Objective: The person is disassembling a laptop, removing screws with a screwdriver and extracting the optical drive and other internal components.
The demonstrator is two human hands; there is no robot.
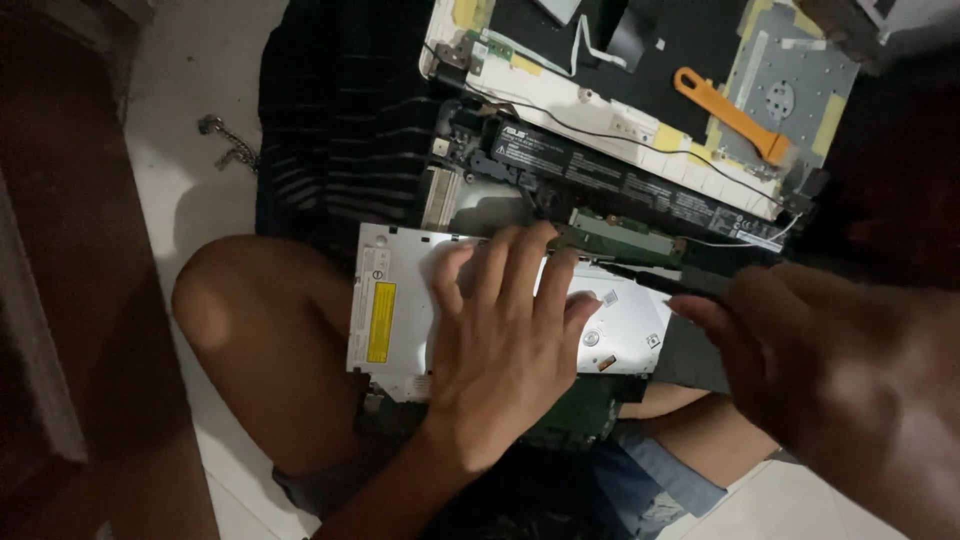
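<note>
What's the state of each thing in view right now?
Left hand: flat, palm down, pressing on the optical drive.
Right hand: gripping a screwdriver.
Optical drive: silver, out of its bay, lying across the open laptop.
Screwdriver: dark, tip towards the board.
Laptop: opened, cover off, insides exposed.
Battery: black, long, seated in the chassis.
Pry tool: orange, lying loose on the laptop panel.
</note>
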